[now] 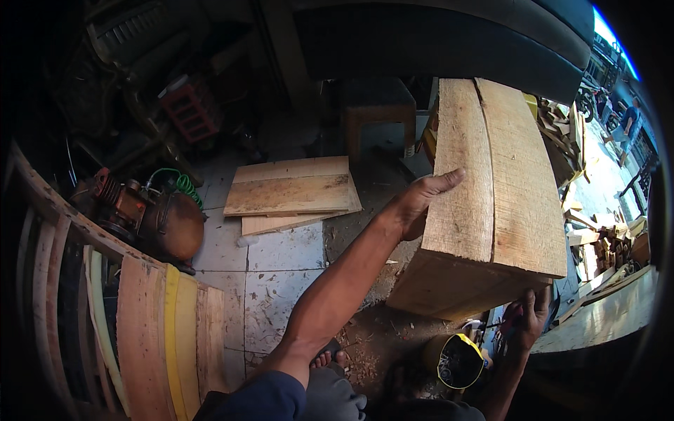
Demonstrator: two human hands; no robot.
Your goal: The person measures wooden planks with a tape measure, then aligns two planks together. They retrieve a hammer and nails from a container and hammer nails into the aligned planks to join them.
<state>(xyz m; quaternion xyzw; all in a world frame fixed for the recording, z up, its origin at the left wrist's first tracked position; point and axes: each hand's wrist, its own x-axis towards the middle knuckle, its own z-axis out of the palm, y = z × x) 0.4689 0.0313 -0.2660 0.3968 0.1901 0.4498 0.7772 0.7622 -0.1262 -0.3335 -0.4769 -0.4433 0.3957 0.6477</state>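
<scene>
A large box-like wooden piece [516, 175] of raw pale planks stands in front of me on the right. A dark seam runs lengthwise along its top, and a side panel [442, 281] drops from the near edge. My left hand [428, 196] grips its left edge, thumb flat on top and fingers hidden below the rim. Under the near right corner my right hand [532, 316] is closed, its fingertips up by the panel's edge. Something dark red with a thin metal part shows at that hand, too shadowed to name.
A yellow-rimmed bucket [460, 361] with dark small items stands below the wooden piece. Flat boards [291, 186] lie on the tiles, near an air compressor [165, 221]. Planks [147, 330] lean at left. Scrap wood [611, 245] is heaped at right; a person [630, 126] is beyond.
</scene>
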